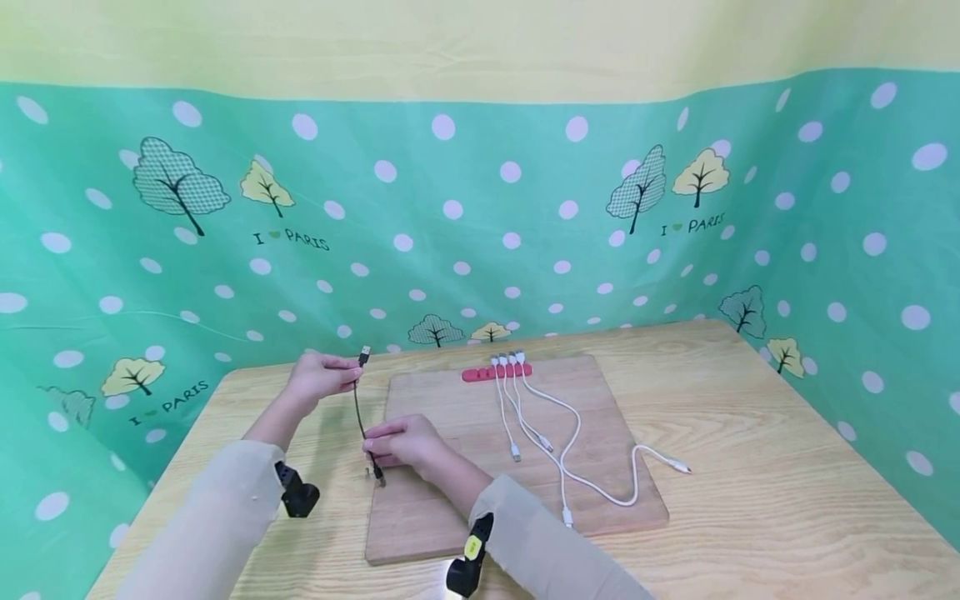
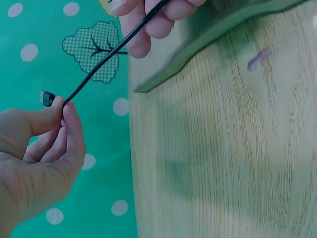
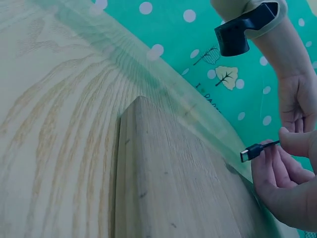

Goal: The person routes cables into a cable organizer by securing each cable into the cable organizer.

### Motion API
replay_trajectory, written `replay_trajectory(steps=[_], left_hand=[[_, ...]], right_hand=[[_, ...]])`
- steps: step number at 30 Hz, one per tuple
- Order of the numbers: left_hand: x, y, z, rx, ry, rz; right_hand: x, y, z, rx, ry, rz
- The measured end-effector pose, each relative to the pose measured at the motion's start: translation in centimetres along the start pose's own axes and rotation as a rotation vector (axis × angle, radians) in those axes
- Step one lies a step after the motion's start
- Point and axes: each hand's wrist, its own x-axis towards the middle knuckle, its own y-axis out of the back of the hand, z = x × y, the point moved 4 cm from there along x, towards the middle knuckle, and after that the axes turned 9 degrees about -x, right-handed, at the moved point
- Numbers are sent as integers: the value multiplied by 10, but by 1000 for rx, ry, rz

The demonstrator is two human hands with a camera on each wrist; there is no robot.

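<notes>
A short black USB cable [image 1: 357, 410] is stretched between my two hands above the left edge of a wooden board [image 1: 442, 517]. My left hand [image 1: 321, 379] pinches its upper end just below the USB plug [image 1: 364, 354]. Lower down, my right hand [image 1: 405, 442] pinches the other end, whose small plug [image 3: 251, 152] sticks out past the fingertips in the right wrist view. In the left wrist view the cable [image 2: 99, 64] runs up from the left thumb and forefinger to the right fingers [image 2: 136, 37].
Near the board's back edge lies a red cable holder strip [image 1: 474, 375] with several white cables [image 1: 577, 417] set in its right part. Their ends trail forward, one reaching the table [image 1: 750, 467] at right. A green dotted curtain [image 1: 480, 208] hangs behind.
</notes>
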Motion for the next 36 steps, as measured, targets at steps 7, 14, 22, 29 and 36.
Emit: replay_trajectory(steps=[7, 14, 22, 29, 36], left_hand=[[0, -11, 3, -118, 31, -41], [1, -24, 5, -286, 82, -129], [1, -34, 7, -396, 103, -123], [1, -43, 1, -473, 125, -111], [11, -55, 11, -443, 99, -45]], right_hand=[[0, 12, 2, -29, -23, 57], [-4, 26, 5, -16, -28, 51], [-13, 43, 3, -15, -56, 65], [-21, 60, 7, -102, -72, 141], [-26, 79, -2, -111, -45, 133]])
